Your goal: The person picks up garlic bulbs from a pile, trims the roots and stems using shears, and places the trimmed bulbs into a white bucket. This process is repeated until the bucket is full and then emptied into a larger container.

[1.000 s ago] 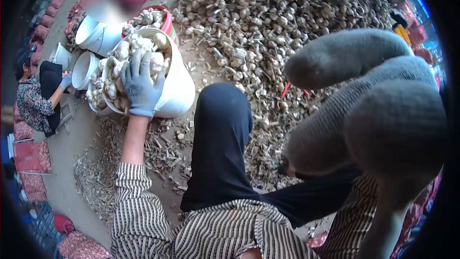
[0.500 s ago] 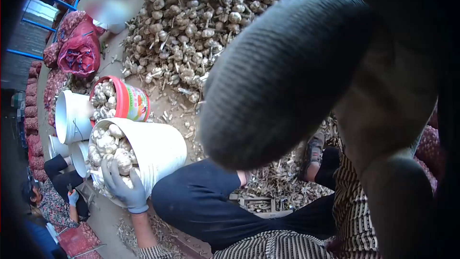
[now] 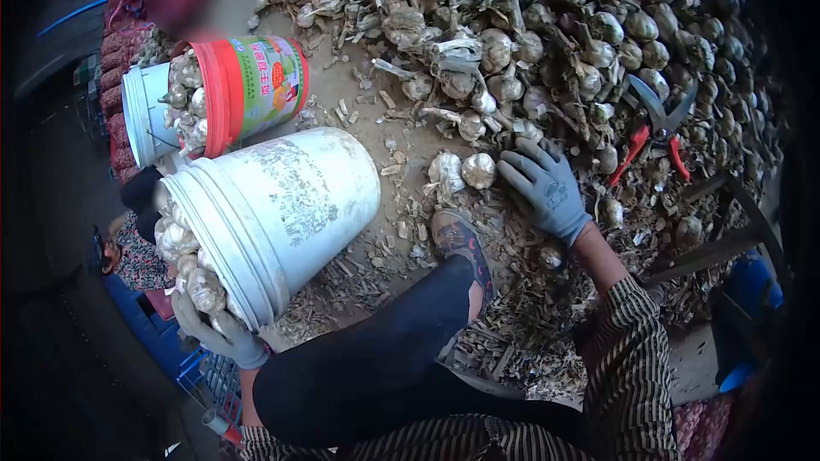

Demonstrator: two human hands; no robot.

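My left hand [image 3: 224,337], in a grey glove, rests at the mouth of a white bucket [image 3: 312,196] tipped on its side. Its fingers are stretched out against the garlic bulbs [image 3: 203,288] at the opening; the fingertips are partly hidden. At the lower edge of the garlic pile [image 3: 598,43], my right hand [image 3: 547,192], also gloved, lies with its fingers extended and apart. Just left of those fingers sit two trimmed garlic bulbs [image 3: 478,171]. Red-handled pruning shears [image 3: 658,132] lie on the pile to the right, blades apart, out of both hands.
A red bucket [image 3: 224,94] full of garlic lies tilted beyond the white one, beside another pale bucket [image 3: 145,115]. A person [image 3: 137,252] sits at the far left. Stem scraps [image 3: 342,290] litter the floor around my shoe [image 3: 461,243]. A dark metal frame [image 3: 717,248] stands right.
My right hand, earlier raised close to the camera, is now down at the pile's edge. My left hand stays at the bucket's mouth. The view has turned towards the pile, bringing the shears into sight.
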